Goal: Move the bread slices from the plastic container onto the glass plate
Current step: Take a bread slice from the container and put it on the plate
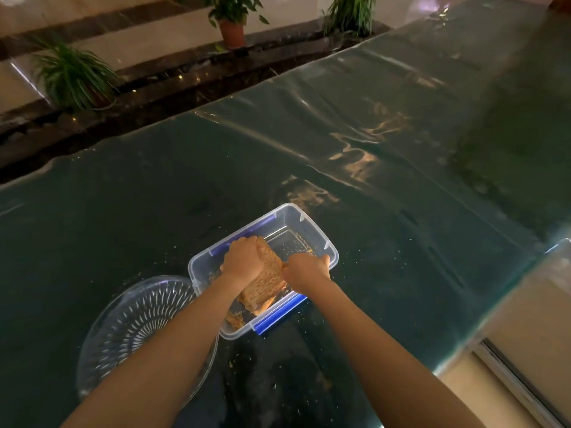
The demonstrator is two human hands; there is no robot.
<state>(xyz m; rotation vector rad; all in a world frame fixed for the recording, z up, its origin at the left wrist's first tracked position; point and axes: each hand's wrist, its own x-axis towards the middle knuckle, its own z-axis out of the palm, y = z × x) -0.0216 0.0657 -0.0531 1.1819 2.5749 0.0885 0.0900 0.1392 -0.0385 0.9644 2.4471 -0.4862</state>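
Note:
A clear plastic container (309, 223) with blue side clips sits on the dark green table. Inside it lies a stack of brown bread slices (267, 282), tilted on edge. My left hand (242, 261) grips the left side of the stack and my right hand (306, 270) grips its right side, both inside the container. The far half of the container holds only crumbs. A ribbed glass plate (136, 319) lies just left of the container, touching its corner, partly hidden under my left forearm. No bread is on it.
The table (370, 149) has a shiny clear cover and scattered crumbs. Its right edge (494, 310) drops to a pale floor. Beyond the far edge stand potted plants (231, 23) on a dark stone ledge.

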